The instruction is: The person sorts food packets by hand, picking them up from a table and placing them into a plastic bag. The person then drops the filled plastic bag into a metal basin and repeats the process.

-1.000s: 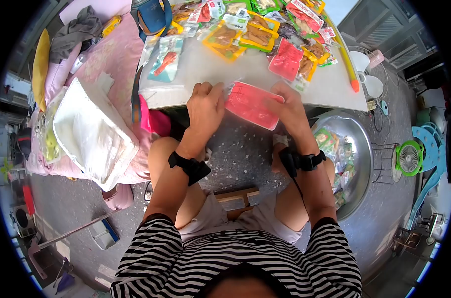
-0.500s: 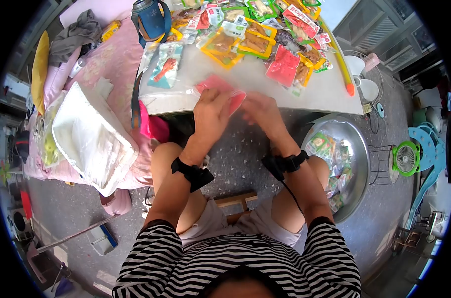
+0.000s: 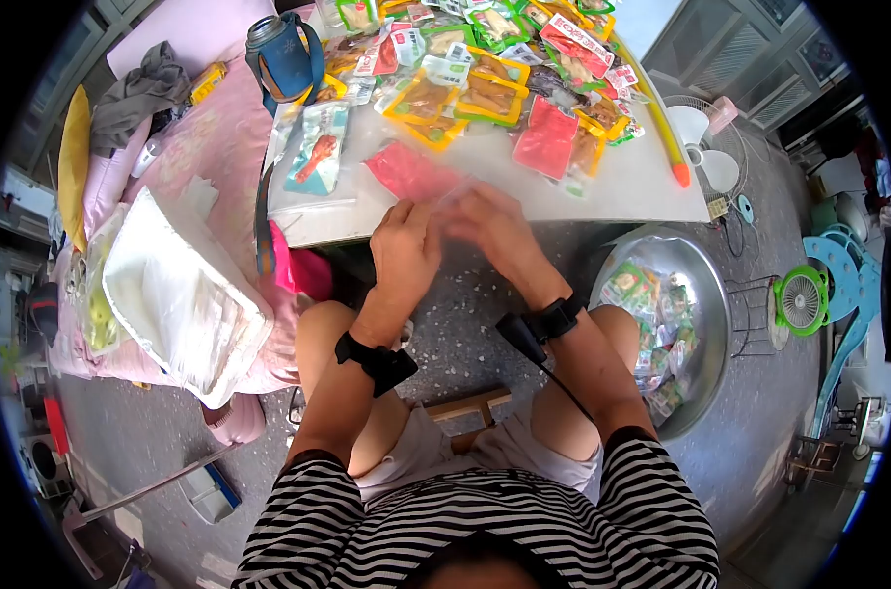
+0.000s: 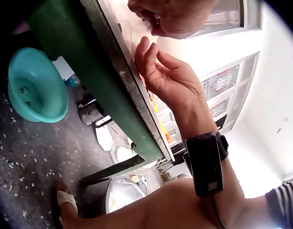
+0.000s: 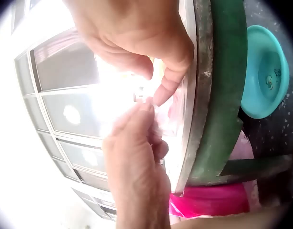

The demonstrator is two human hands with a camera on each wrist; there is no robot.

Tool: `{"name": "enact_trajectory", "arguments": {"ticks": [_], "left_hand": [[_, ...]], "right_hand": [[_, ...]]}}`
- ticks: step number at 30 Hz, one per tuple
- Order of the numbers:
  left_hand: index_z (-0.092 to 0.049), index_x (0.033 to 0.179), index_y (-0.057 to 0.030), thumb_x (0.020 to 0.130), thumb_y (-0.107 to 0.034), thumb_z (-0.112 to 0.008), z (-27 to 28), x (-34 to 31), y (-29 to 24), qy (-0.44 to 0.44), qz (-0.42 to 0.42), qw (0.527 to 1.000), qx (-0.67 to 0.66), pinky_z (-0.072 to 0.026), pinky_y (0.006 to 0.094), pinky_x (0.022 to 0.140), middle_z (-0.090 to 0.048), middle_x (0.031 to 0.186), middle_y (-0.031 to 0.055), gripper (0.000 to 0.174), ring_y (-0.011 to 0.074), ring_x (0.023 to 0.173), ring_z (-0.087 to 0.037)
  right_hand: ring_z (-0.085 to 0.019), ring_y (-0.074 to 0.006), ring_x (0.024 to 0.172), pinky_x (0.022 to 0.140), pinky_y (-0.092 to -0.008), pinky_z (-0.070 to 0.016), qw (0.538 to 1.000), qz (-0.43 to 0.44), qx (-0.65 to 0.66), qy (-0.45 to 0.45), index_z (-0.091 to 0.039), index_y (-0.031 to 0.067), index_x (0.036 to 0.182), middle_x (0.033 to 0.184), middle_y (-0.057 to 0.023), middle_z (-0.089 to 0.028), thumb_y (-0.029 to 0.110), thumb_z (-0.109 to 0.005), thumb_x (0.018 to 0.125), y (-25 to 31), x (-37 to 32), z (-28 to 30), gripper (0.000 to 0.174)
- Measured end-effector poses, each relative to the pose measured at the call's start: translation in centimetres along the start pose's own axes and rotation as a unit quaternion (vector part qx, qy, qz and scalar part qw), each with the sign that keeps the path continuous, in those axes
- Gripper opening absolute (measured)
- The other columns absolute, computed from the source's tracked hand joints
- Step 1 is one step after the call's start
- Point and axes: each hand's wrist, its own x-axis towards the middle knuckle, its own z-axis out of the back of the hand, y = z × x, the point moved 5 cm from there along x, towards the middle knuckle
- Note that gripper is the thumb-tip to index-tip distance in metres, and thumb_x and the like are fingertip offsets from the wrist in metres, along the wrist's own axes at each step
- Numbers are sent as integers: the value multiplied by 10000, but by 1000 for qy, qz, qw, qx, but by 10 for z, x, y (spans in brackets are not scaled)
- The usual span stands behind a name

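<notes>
A flat red food packet point(image 3: 411, 172) lies slanted on the near part of the table, its clear plastic end reaching toward both hands. My left hand point(image 3: 406, 245) pinches that clear end at the table's front edge; in the right wrist view the left hand point(image 5: 137, 157) has thumb and fingertips together. Blurred in the head view, my right hand point(image 3: 489, 231) is close beside it. The right wrist view shows the right hand point(image 5: 137, 33) with a gap between thumb and forefinger, the forefinger tip right at the left hand's fingertips.
Packets in yellow and green trim point(image 3: 494, 93) cover the table's far side, with another red packet point(image 3: 545, 137) nearer. A blue flask point(image 3: 283, 59) stands at the back left. Beside the right knee is a metal basin point(image 3: 715, 344) of packets. A white lined box point(image 3: 141, 255) sits left.
The right hand has let go of the red packet, which went to the left hand and now lies on the table further left. The right hand has moved left, close to the left hand.
</notes>
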Motion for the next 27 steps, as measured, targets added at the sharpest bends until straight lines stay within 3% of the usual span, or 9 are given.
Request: {"name": "enact_trajectory", "arguments": {"ticks": [3,5,8,11,15,18,21,24,27], "left_hand": [[-647,967,-27,767,-22,-624,-1,1,0,7,1,999,38,-480,431,607,-569,766,141,202,345,713,-588],[-656,992,-13,761,1,-638,3,4,-7,-9,-34,998,55,-473,397,574,-569,740,141,232,322,649,-581],[-657,971,-10,759,0,-642,2,4,-11,9,-45,999,17,-471,402,567,-562,726,135,213,324,635,-576],[-651,933,-45,777,-43,-641,4,0,-13,25,-16,999,-16,-487,417,582,-564,725,120,157,325,681,-596],[-648,925,-45,777,-38,-642,-1,-1,-3,19,-24,999,11,-484,409,567,-574,710,125,148,328,660,-596],[-644,924,-42,774,-37,-647,-2,-1,-7,26,-31,999,16,-486,409,571,-585,721,128,150,329,674,-603],[-647,929,-34,773,-30,-647,-1,0,-11,31,-32,999,19,-485,403,573,-596,742,133,157,329,676,-604],[-658,940,-20,770,-12,-644,-1,0,-12,26,-36,999,16,-482,385,572,-607,764,145,171,326,663,-599],[-660,953,-18,766,-13,-650,-1,-1,-13,27,-44,999,9,-478,386,569,-601,763,151,187,326,659,-596]], "right_hand": [[-636,-141,691,589,-254,-526,998,-3,-54,34,-638,24,1007,817,-43,-670,124,-537,921,11,-7,-5,165],[-631,-149,655,586,-273,-520,969,-14,-247,25,-641,21,997,793,-52,-676,135,-564,905,29,-12,4,165],[-630,-194,606,584,-321,-510,869,137,-466,-94,-642,12,974,763,-82,-680,164,-617,872,61,-5,49,185],[-656,-279,670,623,-393,-503,695,273,-612,-261,-649,17,927,809,-138,-683,231,-688,824,103,-2,77,241],[-660,-335,853,721,-429,-507,646,119,-677,-332,-601,6,1018,887,-157,-687,328,-762,740,109,19,94,454],[-653,-369,867,743,-449,-503,660,149,-647,-351,-563,-7,1079,872,-179,-680,312,-774,724,97,29,94,522],[-667,-269,778,710,-385,-511,715,240,-568,-331,-611,-15,994,817,-129,-686,219,-753,757,94,38,100,362],[-585,-108,681,657,-283,-487,912,182,-283,-233,-663,-14,911,767,-38,-664,117,-698,814,91,44,118,167],[-463,-22,638,592,-206,-428,894,284,-249,-241,-694,-5,857,715,33,-607,64,-663,852,111,15,105,76]]}}
